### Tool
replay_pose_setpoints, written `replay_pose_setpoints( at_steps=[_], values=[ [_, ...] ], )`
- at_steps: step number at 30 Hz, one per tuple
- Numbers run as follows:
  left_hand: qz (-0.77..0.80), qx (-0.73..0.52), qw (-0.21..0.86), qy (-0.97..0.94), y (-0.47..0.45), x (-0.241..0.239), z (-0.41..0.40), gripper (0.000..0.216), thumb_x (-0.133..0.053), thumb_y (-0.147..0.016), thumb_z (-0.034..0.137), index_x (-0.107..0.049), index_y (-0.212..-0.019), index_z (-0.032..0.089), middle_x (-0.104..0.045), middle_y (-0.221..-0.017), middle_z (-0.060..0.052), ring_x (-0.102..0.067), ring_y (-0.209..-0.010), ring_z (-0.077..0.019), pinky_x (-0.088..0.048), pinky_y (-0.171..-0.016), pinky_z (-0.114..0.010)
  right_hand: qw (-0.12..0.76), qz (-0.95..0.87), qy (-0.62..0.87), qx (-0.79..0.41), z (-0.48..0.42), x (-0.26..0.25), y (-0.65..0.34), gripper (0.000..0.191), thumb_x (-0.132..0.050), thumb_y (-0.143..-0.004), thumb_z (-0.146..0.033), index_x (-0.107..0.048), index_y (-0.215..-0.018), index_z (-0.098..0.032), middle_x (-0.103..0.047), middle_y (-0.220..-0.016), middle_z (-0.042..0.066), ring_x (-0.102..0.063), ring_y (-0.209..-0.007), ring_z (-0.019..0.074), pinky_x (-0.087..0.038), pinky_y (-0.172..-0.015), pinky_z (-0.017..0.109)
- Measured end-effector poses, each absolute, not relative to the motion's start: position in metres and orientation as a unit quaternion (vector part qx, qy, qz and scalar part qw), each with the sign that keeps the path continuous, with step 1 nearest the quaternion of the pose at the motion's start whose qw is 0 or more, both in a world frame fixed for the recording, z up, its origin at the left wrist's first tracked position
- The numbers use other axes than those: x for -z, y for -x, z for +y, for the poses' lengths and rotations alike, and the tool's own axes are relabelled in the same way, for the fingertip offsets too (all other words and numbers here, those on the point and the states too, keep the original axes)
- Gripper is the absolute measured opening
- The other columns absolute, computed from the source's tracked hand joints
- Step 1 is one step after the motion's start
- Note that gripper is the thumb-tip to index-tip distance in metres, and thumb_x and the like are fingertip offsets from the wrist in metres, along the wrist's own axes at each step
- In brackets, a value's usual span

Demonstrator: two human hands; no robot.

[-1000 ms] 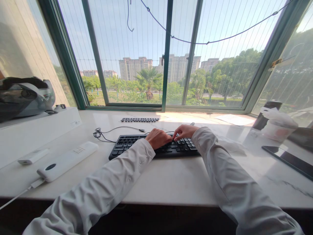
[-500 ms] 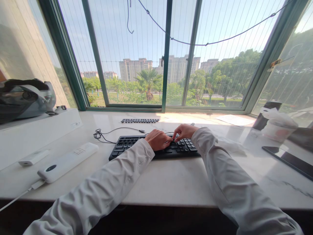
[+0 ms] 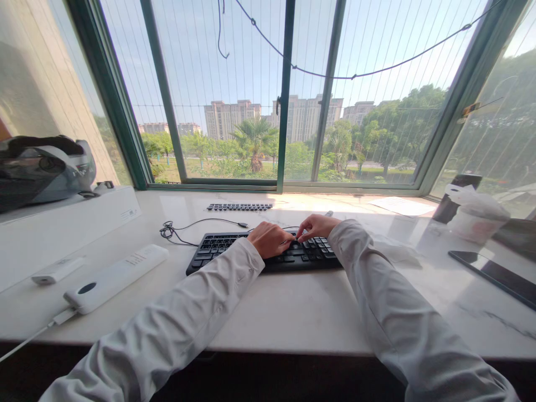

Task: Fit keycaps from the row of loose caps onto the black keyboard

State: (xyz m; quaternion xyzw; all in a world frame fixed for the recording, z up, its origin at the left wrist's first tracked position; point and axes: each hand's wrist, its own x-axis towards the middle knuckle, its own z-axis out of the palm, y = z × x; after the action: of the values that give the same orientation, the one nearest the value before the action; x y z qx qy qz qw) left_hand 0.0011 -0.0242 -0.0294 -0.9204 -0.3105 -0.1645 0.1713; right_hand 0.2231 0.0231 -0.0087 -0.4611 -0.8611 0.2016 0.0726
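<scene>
A black keyboard (image 3: pixel 205 254) lies on the pale marble counter, its right part under both hands. My left hand (image 3: pixel 268 239) is closed over the middle of the keyboard, its fingertips pointing right. Curled in from the right, my right hand (image 3: pixel 315 226) pinches thumb and finger together just above the keys, and the fingertips of both hands meet or nearly meet. Whatever small thing sits between those fingertips is too hidden to make out. Behind the keyboard, loose black keycaps (image 3: pixel 239 206) are laid out in rows. The keyboard's cable (image 3: pixel 171 230) is coiled to the left.
On the left stand a white box (image 3: pixel 84 223) with a dark headset (image 3: pixel 46 167) on top, a white power bank (image 3: pixel 117 276) with a cable and a small white device (image 3: pixel 58 270). To the right lie clear plastic (image 3: pixel 396 248), a dark phone (image 3: pixel 494 276), paper (image 3: pixel 402 205) and a bagged cup (image 3: pixel 477 218).
Both hands stay over the same spot on the keyboard. The fingertips have shifted only slightly, and nothing else has moved.
</scene>
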Motion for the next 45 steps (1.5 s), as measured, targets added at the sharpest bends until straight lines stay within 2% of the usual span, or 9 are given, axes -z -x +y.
replay_pose_setpoints(
  at_steps=[14, 21, 31, 37, 42, 45],
  values=[
    [-0.314, 0.152, 0.154, 0.924, -0.001, 0.027, -0.028, 0.030, -0.044, -0.087, 0.035, -0.069, -0.103, 0.033, -0.072, -0.083, -0.003, -0.065, -0.071, -0.0174, -0.042, -0.062, -0.025, 0.057, -0.861, 0.471, -0.181, 0.023, 0.007, -0.221, 0.055, -0.071, -0.055, -0.062, -0.075, -0.089, -0.020, -0.043, -0.053, -0.005, -0.037, -0.054, 0.0084, -0.023, -0.053, 0.025],
    [-0.322, 0.148, 0.128, 0.926, -0.001, 0.024, -0.030, 0.034, -0.052, -0.078, 0.027, -0.069, -0.106, 0.034, -0.072, -0.084, -0.002, -0.065, -0.076, -0.0176, -0.045, -0.066, -0.025, 0.059, -0.861, 0.475, -0.173, 0.021, 0.006, -0.219, 0.049, -0.073, -0.055, -0.057, -0.076, -0.088, -0.020, -0.046, -0.054, -0.005, -0.038, -0.053, 0.0079, -0.024, -0.052, 0.025],
    [-0.362, 0.156, 0.097, 0.914, -0.009, 0.020, -0.033, 0.032, -0.051, -0.075, 0.027, -0.073, -0.097, 0.034, -0.072, -0.079, -0.003, -0.065, -0.072, -0.0193, -0.044, -0.062, -0.027, 0.059, -0.861, 0.476, -0.171, 0.023, 0.007, -0.217, 0.042, -0.075, -0.056, -0.050, -0.077, -0.086, -0.019, -0.047, -0.052, -0.004, -0.039, -0.053, 0.0088, -0.026, -0.052, 0.025],
    [-0.371, 0.142, 0.107, 0.912, -0.011, 0.017, -0.035, 0.032, -0.050, -0.075, 0.028, -0.073, -0.096, 0.034, -0.072, -0.080, -0.004, -0.065, -0.071, -0.0199, -0.045, -0.062, -0.028, 0.056, -0.854, 0.489, -0.168, 0.023, 0.006, -0.215, 0.041, -0.073, -0.059, -0.051, -0.077, -0.084, -0.020, -0.048, -0.051, -0.003, -0.039, -0.053, 0.0092, -0.026, -0.052, 0.025],
    [-0.364, 0.134, 0.111, 0.915, -0.013, 0.016, -0.037, 0.029, -0.049, -0.075, 0.029, -0.075, -0.089, 0.032, -0.071, -0.073, -0.005, -0.064, -0.069, -0.0203, -0.045, -0.063, -0.029, 0.068, -0.853, 0.489, -0.168, 0.025, 0.012, -0.215, 0.049, -0.069, -0.058, -0.060, -0.075, -0.083, -0.019, -0.048, -0.054, -0.003, -0.039, -0.055, 0.0090, -0.028, -0.054, 0.024],
    [-0.368, 0.139, 0.101, 0.914, -0.013, 0.015, -0.038, 0.030, -0.050, -0.074, 0.028, -0.075, -0.091, 0.030, -0.071, -0.075, -0.005, -0.065, -0.071, -0.0205, -0.046, -0.065, -0.029, 0.069, -0.851, 0.485, -0.190, 0.029, 0.017, -0.217, 0.053, -0.068, -0.056, -0.065, -0.073, -0.082, -0.019, -0.049, -0.057, -0.003, -0.040, -0.058, 0.0095, -0.029, -0.057, 0.024]
  ],
)
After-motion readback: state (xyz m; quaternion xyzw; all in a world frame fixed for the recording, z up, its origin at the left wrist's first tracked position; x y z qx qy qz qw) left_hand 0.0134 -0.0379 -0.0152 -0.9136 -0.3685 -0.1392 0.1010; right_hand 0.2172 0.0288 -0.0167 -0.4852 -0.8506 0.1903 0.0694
